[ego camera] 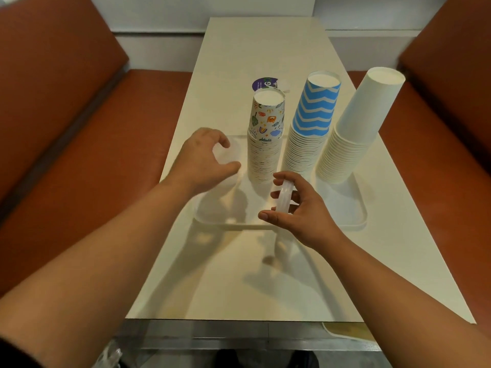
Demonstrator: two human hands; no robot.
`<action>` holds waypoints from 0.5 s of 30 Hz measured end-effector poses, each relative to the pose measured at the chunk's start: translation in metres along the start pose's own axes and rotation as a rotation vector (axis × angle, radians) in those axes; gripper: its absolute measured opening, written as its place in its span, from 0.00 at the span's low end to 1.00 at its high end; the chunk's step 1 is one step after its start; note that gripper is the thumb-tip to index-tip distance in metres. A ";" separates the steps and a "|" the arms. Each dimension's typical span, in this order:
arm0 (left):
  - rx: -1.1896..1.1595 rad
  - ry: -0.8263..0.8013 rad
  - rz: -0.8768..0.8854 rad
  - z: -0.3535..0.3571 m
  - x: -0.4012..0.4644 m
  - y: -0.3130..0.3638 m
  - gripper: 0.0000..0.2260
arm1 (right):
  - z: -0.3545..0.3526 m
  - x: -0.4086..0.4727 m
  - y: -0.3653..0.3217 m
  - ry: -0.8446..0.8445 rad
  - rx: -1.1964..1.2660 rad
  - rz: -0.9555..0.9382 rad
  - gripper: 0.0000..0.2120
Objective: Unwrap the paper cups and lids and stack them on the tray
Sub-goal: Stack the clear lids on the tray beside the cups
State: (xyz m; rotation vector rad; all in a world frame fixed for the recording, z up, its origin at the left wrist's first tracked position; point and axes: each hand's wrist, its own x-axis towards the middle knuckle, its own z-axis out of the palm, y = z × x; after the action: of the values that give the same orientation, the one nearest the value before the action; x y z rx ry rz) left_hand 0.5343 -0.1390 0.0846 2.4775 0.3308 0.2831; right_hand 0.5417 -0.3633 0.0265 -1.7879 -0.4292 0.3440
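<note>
Those thin plastic lids (284, 197) look featherlight and slippery, so the right hand (300, 211) pinching their rims seems smart, while the left hand (204, 158) curls round the lid stack (225, 166).

Tray (356, 221) set crosswise on the surface (239, 274), at mid-length. On the tray, three upturned cup stacks in a row: patterned stack (265, 144) at left, zigzag stack (308, 134) in the middle, plain stack (353, 128) at right. Lid stack (228, 166) on the tray's left end, just beside the patterned stack, under the left hand (204, 160). Held in the right hand (300, 211) above the tray's near edge: a few lids (284, 196) on edge. Behind the patterned stack, on the surface: small round item (263, 85). Bench seats (79, 155) to left and right of the surface.
</note>
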 end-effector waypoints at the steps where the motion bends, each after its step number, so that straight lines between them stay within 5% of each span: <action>1: 0.118 -0.011 0.043 -0.001 0.009 -0.005 0.17 | 0.000 0.000 0.001 -0.006 -0.008 0.007 0.39; 15: 0.326 -0.244 0.071 0.026 0.036 -0.037 0.20 | -0.005 -0.003 0.006 -0.032 -0.044 0.040 0.38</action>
State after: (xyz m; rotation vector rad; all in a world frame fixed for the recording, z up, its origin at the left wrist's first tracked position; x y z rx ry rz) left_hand 0.5691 -0.1138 0.0461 2.8110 0.1982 -0.0515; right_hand 0.5416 -0.3703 0.0218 -1.8374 -0.4273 0.3946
